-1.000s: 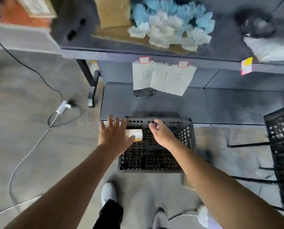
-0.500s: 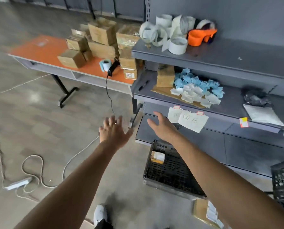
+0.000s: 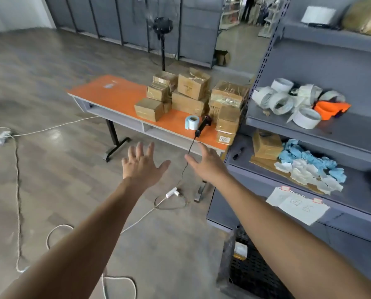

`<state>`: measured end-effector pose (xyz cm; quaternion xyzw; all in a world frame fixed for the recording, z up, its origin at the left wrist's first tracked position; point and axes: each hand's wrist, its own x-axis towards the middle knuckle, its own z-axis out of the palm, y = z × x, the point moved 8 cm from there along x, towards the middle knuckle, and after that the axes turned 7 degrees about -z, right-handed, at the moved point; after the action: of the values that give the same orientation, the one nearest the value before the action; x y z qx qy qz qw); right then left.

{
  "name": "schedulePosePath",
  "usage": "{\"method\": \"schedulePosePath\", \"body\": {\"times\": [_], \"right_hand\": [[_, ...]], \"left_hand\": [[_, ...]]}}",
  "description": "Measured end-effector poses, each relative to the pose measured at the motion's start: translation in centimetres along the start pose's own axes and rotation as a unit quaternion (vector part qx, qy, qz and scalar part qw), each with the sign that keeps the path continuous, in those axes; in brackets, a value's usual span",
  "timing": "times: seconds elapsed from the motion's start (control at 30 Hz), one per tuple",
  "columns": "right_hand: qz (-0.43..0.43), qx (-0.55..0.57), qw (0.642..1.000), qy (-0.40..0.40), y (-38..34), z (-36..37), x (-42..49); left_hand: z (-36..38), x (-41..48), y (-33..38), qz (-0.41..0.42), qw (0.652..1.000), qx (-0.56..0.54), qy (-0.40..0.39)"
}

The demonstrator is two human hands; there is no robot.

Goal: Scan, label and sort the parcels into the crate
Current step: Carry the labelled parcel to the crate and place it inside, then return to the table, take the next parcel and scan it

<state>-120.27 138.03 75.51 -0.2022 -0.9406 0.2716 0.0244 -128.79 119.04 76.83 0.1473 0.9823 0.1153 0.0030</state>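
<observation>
Left hand (image 3: 142, 167), right hand (image 3: 208, 164) outstretched empty, near table (image 3: 119, 98) front edge

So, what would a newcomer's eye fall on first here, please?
Probably the orange table mid-frame, with brown parcels stacked at its right end beside a label roll and a black scanner. Nearer, the left hand and right hand stretch out, open and empty. A heap of crumpled blue and white paper lies on the grey shelf at right.
</observation>
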Motion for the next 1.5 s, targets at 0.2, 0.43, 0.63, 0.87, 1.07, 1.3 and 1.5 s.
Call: {"method": "schedulePosePath", "body": {"times": [0.2, 0.43, 0.63, 0.87, 1.07, 1.3, 1.5], "right_hand": [[0.002, 0.004, 1.0, -0.004, -3.8, 1.5, 5.6], [-0.003, 0.056, 0.998, -0.002, -4.4, 3.0, 15.8], [0.015, 0.122, 0.992, -0.011, -3.8, 4.1, 28.1], [0.043, 0.147, 0.988, -0.035, -2.3, 5.3, 39.9], [0.065, 0.15, 0.985, -0.06, -1.7, 8.0, 46.6], [0.139, 0.173, 0.971, -0.088, -1.5, 12.3, 52.8], [0.24, 0.199, 0.944, -0.105, -2.7, 14.9, 56.3]], "left_hand": [[-0.5, 6.7, -2.9, 0.003, 0.999, -0.043, -0.021], [1.1, 16.2, -3.0, 0.013, 0.998, -0.046, -0.028], [2.4, 27.7, -1.6, 0.031, 0.999, -0.017, -0.039], [5.4, 39.2, -0.4, 0.025, 0.996, 0.02, -0.083], [7.7, 47.4, -1.3, 0.021, 0.993, 0.024, -0.115], [12.2, 57.3, -2.6, 0.02, 0.98, -0.046, -0.19], [15.0, 64.6, -4.5, 0.007, 0.953, -0.123, -0.277]]}}
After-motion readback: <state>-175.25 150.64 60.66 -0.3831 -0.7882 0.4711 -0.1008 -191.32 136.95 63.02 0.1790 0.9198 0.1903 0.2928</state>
